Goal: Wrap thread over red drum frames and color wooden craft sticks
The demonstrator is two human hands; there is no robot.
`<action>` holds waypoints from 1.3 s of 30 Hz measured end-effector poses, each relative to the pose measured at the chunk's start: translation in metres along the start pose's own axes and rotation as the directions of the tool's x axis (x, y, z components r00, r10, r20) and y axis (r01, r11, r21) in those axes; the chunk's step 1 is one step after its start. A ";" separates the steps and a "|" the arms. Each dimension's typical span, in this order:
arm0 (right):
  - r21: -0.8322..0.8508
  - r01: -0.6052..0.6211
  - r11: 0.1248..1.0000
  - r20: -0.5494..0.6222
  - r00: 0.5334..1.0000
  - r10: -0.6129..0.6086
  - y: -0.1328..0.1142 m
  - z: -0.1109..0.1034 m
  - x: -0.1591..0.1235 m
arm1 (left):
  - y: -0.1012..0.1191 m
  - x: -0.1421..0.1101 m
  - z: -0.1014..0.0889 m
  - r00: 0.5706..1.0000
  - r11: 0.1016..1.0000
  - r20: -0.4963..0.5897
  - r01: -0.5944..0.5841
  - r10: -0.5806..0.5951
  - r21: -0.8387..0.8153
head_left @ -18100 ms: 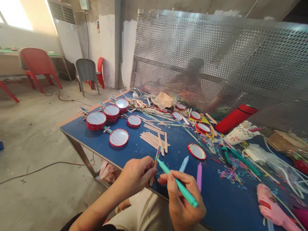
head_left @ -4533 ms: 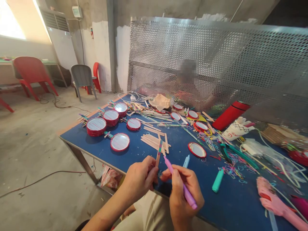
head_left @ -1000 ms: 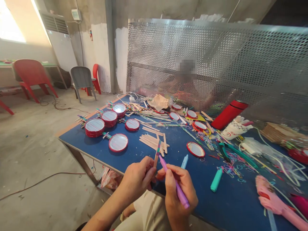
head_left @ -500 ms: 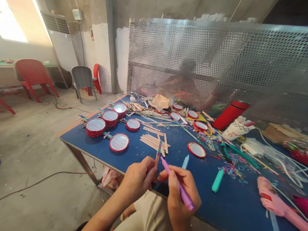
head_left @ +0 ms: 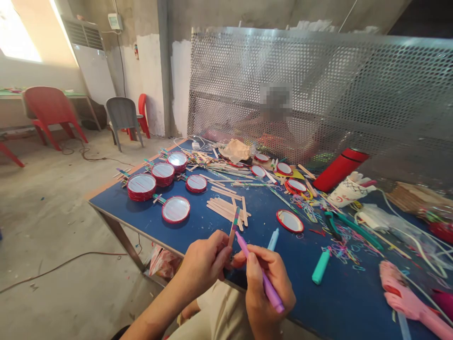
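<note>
My left hand (head_left: 207, 257) is closed around the lower part of a wooden craft stick (head_left: 234, 226), which points up and carries green and purple bands near its top. In my right hand (head_left: 269, 283) is a purple marker (head_left: 264, 276), its tip close to the stick's edge; I cannot tell whether they touch. Just beyond my right fingers lies a light blue marker (head_left: 273, 240), and further right a teal marker (head_left: 321, 267). Plain craft sticks (head_left: 222, 208) lie in a loose pile past my hands. Beside them rests a red-rimmed round disc (head_left: 290, 221).
Several red-rimmed drum-like pieces with stick handles (head_left: 141, 186) stand on the blue table (head_left: 198, 236) at left. To the right are a red flask (head_left: 339, 170), a paper cup of sticks (head_left: 348, 191), green-handled pliers (head_left: 357, 230), loose rubber bands and a pink glue gun (head_left: 406, 297). A perforated metal panel (head_left: 230, 85) stands behind.
The purple marker and my right hand have shifted very slightly, with its tip still beside the stick. My left hand keeps its hold; the view has moved a little.
</note>
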State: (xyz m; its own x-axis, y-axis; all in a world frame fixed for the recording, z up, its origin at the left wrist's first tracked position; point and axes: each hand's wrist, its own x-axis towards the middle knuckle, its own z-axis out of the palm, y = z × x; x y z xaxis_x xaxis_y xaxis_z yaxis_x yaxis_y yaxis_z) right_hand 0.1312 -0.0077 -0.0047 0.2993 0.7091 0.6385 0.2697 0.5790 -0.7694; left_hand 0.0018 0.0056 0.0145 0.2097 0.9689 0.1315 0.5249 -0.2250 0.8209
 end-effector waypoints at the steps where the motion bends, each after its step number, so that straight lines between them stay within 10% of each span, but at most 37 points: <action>1: 0.007 -0.008 1.000 -0.016 1.000 0.008 0.000 0.000 0.000 | 0.000 0.000 0.000 1.000 1.000 0.001 0.001 -0.001 -0.004; 39: -0.064 0.021 0.998 0.010 1.000 -0.020 0.000 -0.002 -0.002 | -0.003 -0.001 0.001 1.000 1.000 0.000 -0.009 0.009 0.006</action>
State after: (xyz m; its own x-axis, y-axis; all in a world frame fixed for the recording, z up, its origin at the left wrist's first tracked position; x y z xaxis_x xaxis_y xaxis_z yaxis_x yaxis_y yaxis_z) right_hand 0.1326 -0.0103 -0.0059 0.2846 0.7011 0.6538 0.3342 0.5666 -0.7532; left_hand 0.0013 0.0055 0.0117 0.2139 0.9669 0.1389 0.5283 -0.2341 0.8161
